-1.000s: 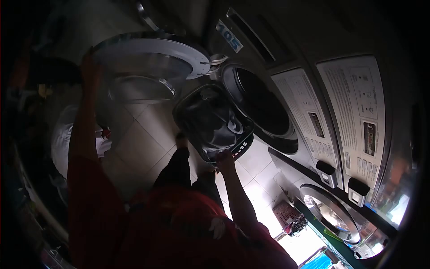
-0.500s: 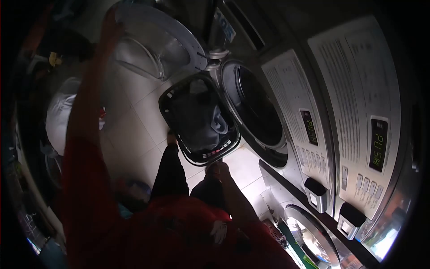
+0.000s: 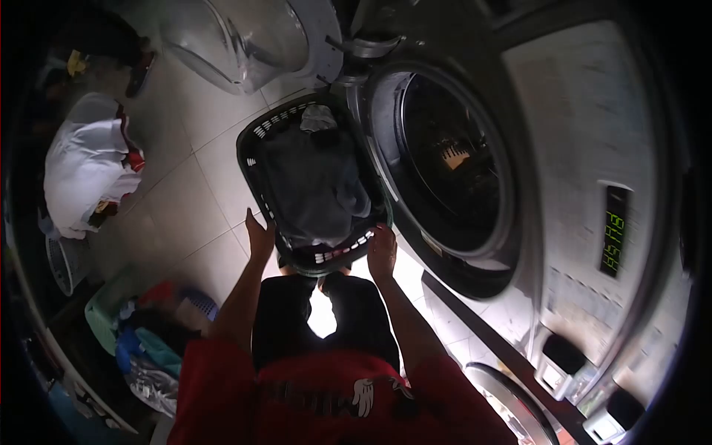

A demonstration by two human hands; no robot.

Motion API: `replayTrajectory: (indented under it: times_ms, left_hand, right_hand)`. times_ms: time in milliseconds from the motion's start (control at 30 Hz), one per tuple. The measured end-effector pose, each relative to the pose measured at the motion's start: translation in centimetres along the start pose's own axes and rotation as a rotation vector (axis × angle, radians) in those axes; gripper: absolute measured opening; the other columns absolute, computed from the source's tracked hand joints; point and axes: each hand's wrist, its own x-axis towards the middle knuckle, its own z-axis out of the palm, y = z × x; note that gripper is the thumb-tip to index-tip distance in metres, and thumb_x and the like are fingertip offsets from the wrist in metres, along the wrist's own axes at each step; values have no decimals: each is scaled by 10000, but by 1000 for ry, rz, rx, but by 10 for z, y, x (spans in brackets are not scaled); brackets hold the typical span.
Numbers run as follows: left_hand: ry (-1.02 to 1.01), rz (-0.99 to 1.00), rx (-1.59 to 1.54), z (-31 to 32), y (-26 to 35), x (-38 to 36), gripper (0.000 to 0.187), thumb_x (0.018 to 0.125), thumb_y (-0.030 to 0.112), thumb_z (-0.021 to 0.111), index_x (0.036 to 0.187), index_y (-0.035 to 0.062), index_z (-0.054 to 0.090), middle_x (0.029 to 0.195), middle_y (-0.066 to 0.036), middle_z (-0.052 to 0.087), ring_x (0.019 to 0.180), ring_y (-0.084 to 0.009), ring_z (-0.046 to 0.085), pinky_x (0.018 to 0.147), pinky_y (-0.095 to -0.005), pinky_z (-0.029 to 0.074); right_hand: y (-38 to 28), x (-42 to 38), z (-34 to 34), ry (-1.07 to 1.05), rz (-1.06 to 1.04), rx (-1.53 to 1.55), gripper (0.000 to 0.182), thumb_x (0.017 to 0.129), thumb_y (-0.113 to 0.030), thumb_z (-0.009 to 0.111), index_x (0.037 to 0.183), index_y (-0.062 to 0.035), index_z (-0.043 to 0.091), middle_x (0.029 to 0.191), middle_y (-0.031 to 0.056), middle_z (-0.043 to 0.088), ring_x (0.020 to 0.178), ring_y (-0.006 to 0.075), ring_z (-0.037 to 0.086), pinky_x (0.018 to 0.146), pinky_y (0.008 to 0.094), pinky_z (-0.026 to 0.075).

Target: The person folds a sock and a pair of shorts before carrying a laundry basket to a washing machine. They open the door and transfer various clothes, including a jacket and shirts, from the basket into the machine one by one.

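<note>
A black laundry basket with slotted sides stands before me, in front of the open washing machine drum. Dark clothes fill it, with a small grey cloth at the far end. My right hand has its fingers curled on the basket's near right rim. At the near left side, my left hand is against the basket with its thumb spread apart from the fingers. The washer's round opening shows a dark interior, and its clear door is swung wide beyond the basket.
A white bundle of laundry lies to the left. Nearer on that side is a pile of coloured clothes and containers. Control panels with a lit green display line the right. Another round machine door stands at the lower right.
My left hand has come down from the washer's door to the basket's left side. My right hand now reaches further forward on the rim. The view has shifted closer to the drum.
</note>
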Motion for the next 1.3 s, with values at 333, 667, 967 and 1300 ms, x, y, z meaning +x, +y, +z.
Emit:
replayTrajectory:
  times_ms: [333,667,967,1300]
  left_hand:
    - [95,116,38,40,-13,0,498,862,97,350,1302,-45,167,1312,-230,277,1239,-336,262,1024,-367,202]
    - [33,64,-74,36,-22,0,518,852,39,345,1311,-50,120,1339,-216,225,1261,-292,214,1030,-343,158]
    - [55,187,-119,38,-37,0,539,834,64,372,1321,-7,152,1311,-187,287,1224,-271,279,1014,-315,188]
    - [48,320,-244,42,-43,1,571,801,8,359,1319,-47,126,1345,-219,216,1256,-298,226,1028,-326,177]
  right_hand:
    - [23,15,67,-63,-25,-80,95,686,-188,602,696,-103,562,704,65,560,689,247,551,612,388,390]
    - [32,8,66,-69,-208,13,75,609,-132,622,636,-129,552,573,17,538,532,198,531,521,344,355]
    - [43,-4,75,45,-347,58,87,580,-148,640,599,-139,555,572,-9,534,502,160,514,475,300,334]
    - [3,12,43,-111,-709,-260,595,639,-261,680,1174,-143,448,1307,119,323,1128,284,395,804,430,397]
